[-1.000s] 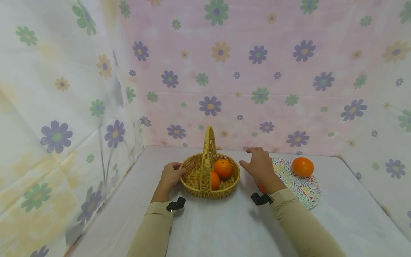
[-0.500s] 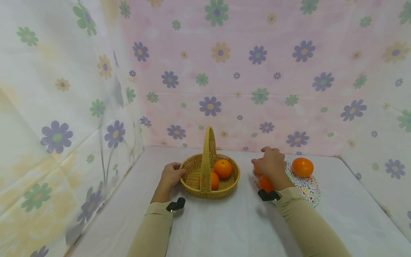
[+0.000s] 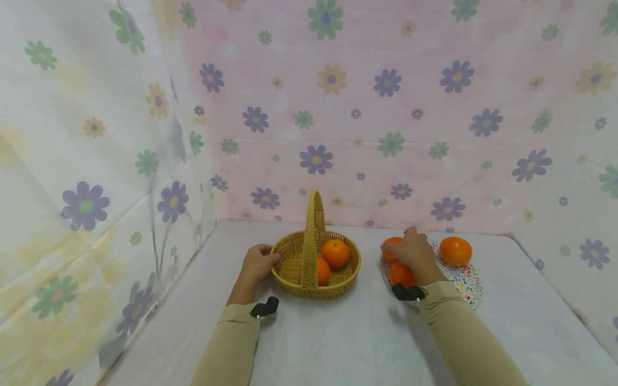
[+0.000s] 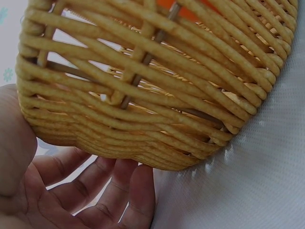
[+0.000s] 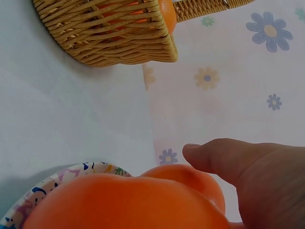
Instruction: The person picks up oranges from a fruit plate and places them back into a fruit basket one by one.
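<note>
A yellow woven basket (image 3: 333, 292) with a tall arched handle stands mid-table. My left hand (image 3: 258, 262) grips its left rim; in the left wrist view its fingers (image 4: 102, 183) bend against the outer wall. Two oranges, a rear one (image 3: 336, 253) and a front one (image 3: 323, 271), lie inside. To the right, my right hand (image 3: 419, 256) is around the back-left orange (image 3: 392, 249) on a patterned plate (image 3: 465, 281). In the right wrist view the thumb (image 5: 214, 155) lies over that orange's edge; most of the other fingers are hidden.
Another orange (image 3: 402, 275) sits on the plate's near-left part, below the right hand. One more orange (image 3: 455, 251) lies at the plate's back right. Flower-printed cloth walls (image 3: 357, 128) border the white table (image 3: 318, 343) behind and at both sides.
My right hand has moved right from beside the basket to the plate and come down around the back-left orange. The left hand and the basket stay where they were.
</note>
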`<state>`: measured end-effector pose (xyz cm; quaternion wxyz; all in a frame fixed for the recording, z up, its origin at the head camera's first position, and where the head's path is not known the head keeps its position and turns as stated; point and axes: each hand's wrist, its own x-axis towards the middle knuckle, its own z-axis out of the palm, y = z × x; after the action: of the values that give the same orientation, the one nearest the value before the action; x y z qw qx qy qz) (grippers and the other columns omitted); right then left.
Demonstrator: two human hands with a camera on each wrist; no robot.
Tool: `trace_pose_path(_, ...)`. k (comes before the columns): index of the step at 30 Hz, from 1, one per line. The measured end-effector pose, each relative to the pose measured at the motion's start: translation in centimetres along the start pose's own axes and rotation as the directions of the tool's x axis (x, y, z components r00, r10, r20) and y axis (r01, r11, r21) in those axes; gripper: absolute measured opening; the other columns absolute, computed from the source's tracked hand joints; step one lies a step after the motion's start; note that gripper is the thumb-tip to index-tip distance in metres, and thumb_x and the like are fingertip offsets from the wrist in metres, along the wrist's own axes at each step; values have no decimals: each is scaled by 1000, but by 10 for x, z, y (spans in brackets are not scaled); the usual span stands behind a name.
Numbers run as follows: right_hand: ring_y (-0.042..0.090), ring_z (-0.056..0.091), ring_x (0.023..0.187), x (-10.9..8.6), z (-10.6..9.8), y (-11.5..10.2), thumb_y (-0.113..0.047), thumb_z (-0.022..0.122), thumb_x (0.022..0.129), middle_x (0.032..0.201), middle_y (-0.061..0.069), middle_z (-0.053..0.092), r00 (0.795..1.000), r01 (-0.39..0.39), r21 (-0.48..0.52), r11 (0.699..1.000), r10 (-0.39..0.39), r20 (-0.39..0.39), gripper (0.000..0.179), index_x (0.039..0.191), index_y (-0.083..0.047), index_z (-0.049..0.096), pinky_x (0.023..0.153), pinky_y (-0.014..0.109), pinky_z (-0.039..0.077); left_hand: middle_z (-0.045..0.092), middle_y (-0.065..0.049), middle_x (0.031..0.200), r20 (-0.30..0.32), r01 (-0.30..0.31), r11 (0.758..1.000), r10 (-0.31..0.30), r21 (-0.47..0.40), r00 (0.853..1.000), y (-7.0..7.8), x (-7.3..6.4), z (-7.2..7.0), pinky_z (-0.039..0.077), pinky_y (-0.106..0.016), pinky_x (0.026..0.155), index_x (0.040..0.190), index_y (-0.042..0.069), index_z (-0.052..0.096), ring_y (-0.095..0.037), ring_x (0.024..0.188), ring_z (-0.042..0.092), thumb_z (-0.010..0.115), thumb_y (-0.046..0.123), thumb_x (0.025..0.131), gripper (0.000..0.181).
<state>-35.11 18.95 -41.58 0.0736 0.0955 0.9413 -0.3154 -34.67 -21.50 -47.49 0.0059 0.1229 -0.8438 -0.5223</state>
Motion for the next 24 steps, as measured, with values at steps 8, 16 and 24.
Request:
trace_pose_path(8,37,56,97,3,2,7,-60,69,87,122,30,56,999,-3,-55,998,5,34,97,145,10,34,79,40,53,66,-15,126,8,20,1000,-20,-17,1000,0,1,0,60,-36,89,131,5,65,-27,109,65,71,24,94,43)
trace_pose_path(16,34,56,92,3,3,9,-60,69,88,109,23,58,998,-14,-35,999,16,59,87,136,8,42,71,35,50,66,-16,129,-2,5,1000,-5,-4,1000,1,-2,0,59,-39,92,131,4,65,-29,113,64,71,24,94,43)
trace_pose_path(24,33,56,92,3,4,10,-58,69,89,107,20,58,999,-7,0,1000,7,51,79,131,5,47,69,33,49,66,-16,129,-8,-4,1000,4,8,1000,1,-2,0,59,-40,93,131,4,65,-30,115,64,71,24,94,42)
